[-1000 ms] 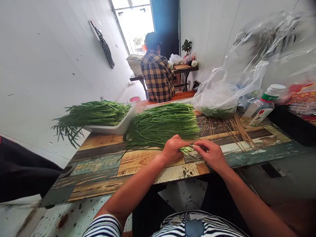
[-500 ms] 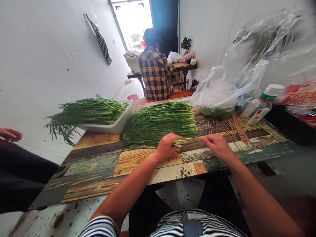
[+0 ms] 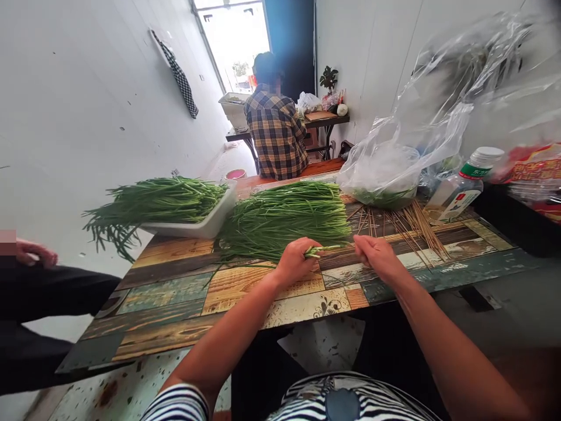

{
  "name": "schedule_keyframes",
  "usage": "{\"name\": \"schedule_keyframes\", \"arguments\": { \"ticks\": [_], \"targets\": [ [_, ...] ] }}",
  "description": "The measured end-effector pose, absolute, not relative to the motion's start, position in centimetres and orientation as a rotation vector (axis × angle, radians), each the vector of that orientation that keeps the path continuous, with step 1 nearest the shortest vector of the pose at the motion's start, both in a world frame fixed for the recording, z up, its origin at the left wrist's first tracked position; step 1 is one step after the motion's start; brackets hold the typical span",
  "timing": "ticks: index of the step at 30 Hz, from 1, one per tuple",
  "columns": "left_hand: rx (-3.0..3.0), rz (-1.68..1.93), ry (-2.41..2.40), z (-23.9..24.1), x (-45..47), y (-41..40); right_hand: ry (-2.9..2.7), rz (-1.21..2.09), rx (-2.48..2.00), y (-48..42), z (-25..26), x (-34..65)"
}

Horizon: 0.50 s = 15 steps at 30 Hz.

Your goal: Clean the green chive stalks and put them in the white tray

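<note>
Left hand (image 3: 298, 260), grip closed round stalk bunch (image 3: 312, 252), near table's (image 3: 166, 292) front edge; right hand (image 3: 376, 257) near, curled, cannot tell if holding anything.

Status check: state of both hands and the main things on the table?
Left hand: closed around green stems
Right hand: fingers drawn together; contents unclear
Green pile: laid out on the table
White tray: heaped with greens, ends overhanging
Skewers: loose, scattered
Bottle: capped
Clear plastic bag: rumpled

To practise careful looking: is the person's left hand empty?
No, the left hand grips a small bunch of green stalks, its pale ends pointing toward the right hand.
</note>
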<state>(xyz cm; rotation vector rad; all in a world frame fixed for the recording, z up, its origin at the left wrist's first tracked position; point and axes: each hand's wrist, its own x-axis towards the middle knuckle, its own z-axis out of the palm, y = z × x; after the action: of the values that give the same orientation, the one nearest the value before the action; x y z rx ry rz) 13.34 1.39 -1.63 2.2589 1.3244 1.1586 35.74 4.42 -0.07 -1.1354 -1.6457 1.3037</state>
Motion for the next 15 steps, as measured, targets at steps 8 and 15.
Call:
{"name": "schedule_keyframes", "arguments": {
  "ticks": [8, 15],
  "targets": [
    [2.27, 1.154, 1.275, -2.0, 13.6, 1.4, -1.693, 1.283, -1.162, 2.6, 1.6, 33.8],
    [2.247, 1.081, 1.258, -1.3, 13.7, 1.2, -1.77, 1.004, -1.039, 3.1, -0.7, 33.5]
  ]
}}
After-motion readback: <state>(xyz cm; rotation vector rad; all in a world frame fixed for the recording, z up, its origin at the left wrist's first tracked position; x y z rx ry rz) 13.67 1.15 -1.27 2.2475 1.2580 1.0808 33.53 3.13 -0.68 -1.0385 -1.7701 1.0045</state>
